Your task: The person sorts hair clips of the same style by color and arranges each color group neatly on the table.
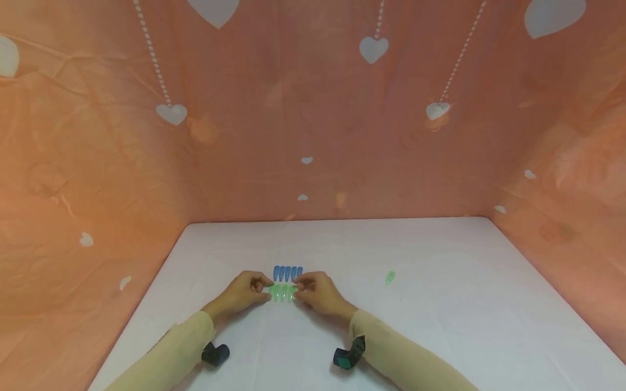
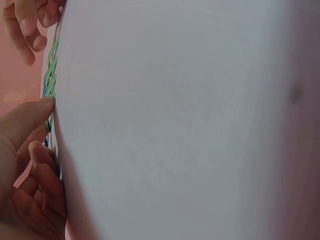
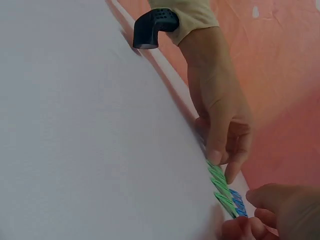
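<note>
Several green snap hair clips (image 1: 282, 292) lie side by side in a row on the white table. Just behind them runs a matching row of blue snap hair clips (image 1: 288, 273), narrow ends toward me. At the left end of the green row, my left hand (image 1: 244, 290) pinches the outermost clip between thumb and forefinger. My right hand (image 1: 320, 293) holds the green clip at the right end, thumb at its near end and forefinger at its far end. In the right wrist view, my right fingers (image 3: 240, 227) partly hide that end of the row.
A single green hair clip (image 1: 390, 277) lies apart to the right on the white table (image 1: 464, 326). Orange cloth (image 1: 337, 136) with white hearts walls the table at the back and both sides. Dark wrist cameras (image 1: 348, 355) stick out from the sleeves close over the table.
</note>
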The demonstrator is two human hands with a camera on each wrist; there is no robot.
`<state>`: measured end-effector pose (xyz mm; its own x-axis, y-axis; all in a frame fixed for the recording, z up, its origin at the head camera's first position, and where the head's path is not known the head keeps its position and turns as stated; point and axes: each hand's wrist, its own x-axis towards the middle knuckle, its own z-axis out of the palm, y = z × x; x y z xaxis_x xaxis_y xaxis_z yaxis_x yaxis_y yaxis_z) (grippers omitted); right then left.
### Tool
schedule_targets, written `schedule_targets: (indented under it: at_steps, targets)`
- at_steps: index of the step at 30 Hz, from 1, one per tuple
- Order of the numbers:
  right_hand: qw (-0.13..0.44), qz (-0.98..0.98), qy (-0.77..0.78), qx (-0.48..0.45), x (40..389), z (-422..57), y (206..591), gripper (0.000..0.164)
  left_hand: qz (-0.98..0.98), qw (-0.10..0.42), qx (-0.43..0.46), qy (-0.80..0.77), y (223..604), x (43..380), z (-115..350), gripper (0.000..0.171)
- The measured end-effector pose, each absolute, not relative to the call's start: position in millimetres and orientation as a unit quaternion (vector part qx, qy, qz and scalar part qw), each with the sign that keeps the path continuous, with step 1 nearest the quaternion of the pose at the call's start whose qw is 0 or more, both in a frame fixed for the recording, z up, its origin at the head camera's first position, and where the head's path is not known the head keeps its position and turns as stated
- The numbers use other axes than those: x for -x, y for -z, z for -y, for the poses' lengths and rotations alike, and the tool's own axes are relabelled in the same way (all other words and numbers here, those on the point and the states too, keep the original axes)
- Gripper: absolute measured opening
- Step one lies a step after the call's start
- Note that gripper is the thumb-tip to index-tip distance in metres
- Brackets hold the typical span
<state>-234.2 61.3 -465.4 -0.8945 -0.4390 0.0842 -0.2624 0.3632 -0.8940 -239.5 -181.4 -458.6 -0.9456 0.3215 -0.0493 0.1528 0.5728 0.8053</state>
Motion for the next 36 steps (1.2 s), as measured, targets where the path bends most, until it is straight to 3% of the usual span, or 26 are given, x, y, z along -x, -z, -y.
schedule_targets:
  at_steps: [5,21,36]
  targets:
    - [0.108,-0.815,0.535,0.193,229,-71,461,0.031,-0.882,0.097,-0.127,-0.444,458,238,182,0.028]
    - [0.084,-0.834,0.521,0.16,228,-124,447,0.026,-0.873,0.104,-0.114,-0.463,458,239,181,0.03]
    - [0.027,-0.866,0.483,0.126,231,-187,437,0.03,-0.875,0.106,-0.111,-0.458,460,238,181,0.029]
